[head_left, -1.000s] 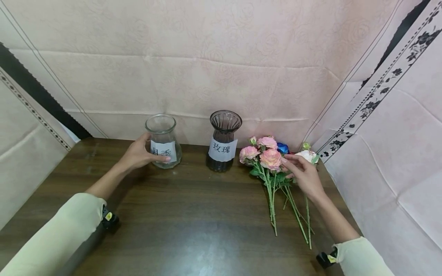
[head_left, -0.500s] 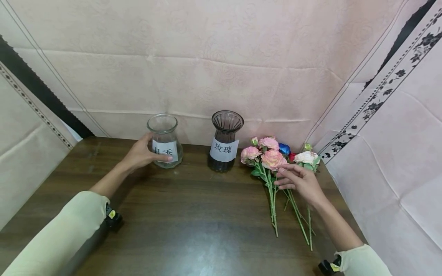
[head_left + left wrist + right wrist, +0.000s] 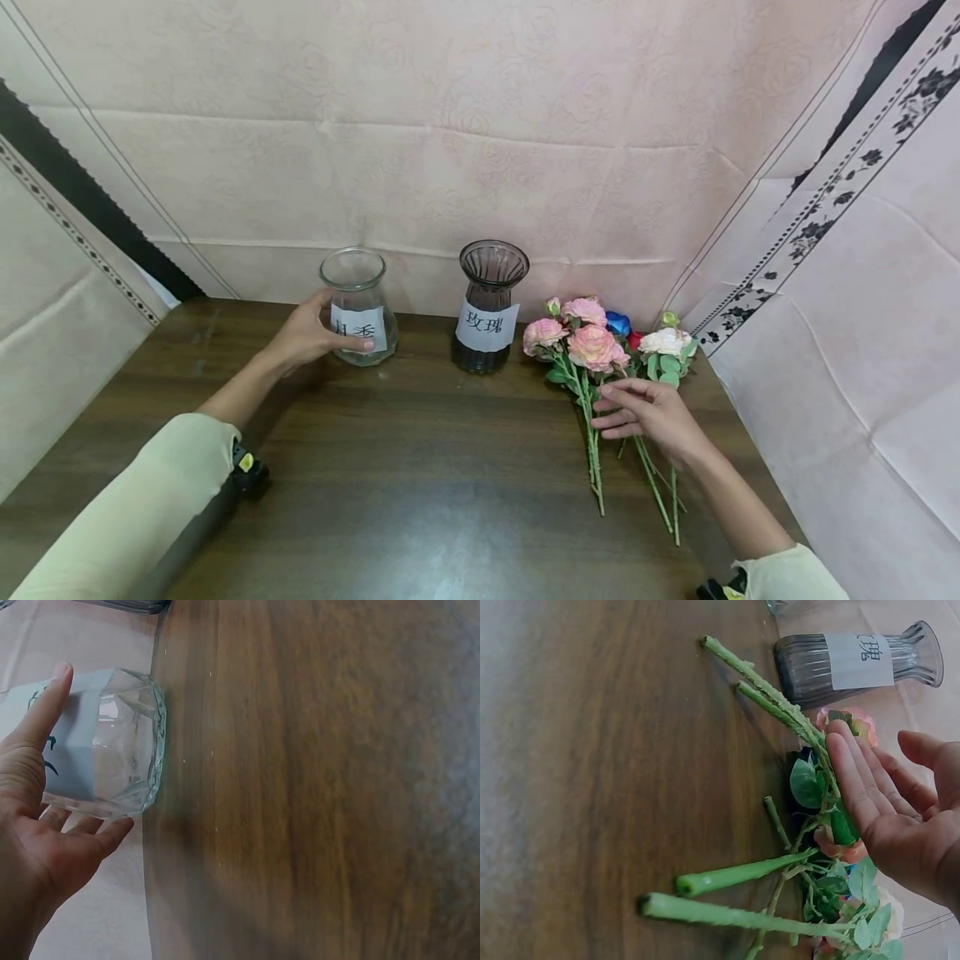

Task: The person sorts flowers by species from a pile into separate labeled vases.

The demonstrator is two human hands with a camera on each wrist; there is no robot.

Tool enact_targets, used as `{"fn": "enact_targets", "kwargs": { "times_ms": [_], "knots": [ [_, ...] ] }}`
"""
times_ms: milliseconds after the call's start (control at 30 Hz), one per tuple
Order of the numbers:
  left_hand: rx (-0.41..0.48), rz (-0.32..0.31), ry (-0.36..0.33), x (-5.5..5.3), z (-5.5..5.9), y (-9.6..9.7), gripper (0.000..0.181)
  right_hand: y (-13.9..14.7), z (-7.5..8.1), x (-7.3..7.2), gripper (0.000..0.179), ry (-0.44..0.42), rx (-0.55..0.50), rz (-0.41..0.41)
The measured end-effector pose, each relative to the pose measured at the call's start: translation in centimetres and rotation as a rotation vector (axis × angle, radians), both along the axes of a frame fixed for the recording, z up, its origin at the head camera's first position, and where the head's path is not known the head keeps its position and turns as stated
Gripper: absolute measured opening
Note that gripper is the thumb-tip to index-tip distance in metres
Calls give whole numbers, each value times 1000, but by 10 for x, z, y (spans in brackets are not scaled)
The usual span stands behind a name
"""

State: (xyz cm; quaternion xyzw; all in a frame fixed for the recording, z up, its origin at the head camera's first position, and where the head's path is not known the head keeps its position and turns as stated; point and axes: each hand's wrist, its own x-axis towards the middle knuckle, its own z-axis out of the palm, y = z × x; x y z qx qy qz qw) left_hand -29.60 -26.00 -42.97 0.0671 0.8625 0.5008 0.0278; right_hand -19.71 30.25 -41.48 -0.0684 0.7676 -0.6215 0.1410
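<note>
A clear glass vase (image 3: 367,298) with a white label stands at the back left of the table. My left hand (image 3: 303,337) holds its side, thumb across the label and fingers round behind the glass, as the left wrist view shows. My right hand (image 3: 652,417) hovers at the upper stems of the pink flowers (image 3: 592,346), fingers extended and slightly bent, gripping nothing. Several blooms make up this pink bunch, whose green stems (image 3: 780,705) point toward me. Just right of it lie a blue flower (image 3: 618,323), a red flower (image 3: 635,340) and a white flower (image 3: 665,342).
A dark ribbed glass vase (image 3: 487,325), also labelled, stands upright between the clear vase and the flowers. The brown wooden table (image 3: 420,467) ends at a pale patterned cloth (image 3: 450,183) behind, with similar cloth at both sides.
My right hand has drawn back from the blooms down toward the stems, uncovering the white and red flowers. My left hand stays on the clear vase.
</note>
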Motion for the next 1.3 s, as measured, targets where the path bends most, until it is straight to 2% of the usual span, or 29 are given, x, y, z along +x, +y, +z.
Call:
{"fn": "enact_targets", "kwargs": {
  "times_ms": [333,667,900,1067,1300],
  "knots": [
    [5,-44,22,-2,-6,-5,119,5,-7,2,41,-55,59,16],
    [32,-47,10,-6,-10,-9,123,9,-14,4,37,-106,172,66],
    [56,-59,12,-7,-13,-10,125,3,-19,8,31,-200,243,79],
    [47,-67,26,-8,-13,-11,126,-2,-23,9,24,-195,235,96],
    [41,-86,21,-7,-11,-11,122,-7,-19,9,22,-188,192,112]
  ]
}}
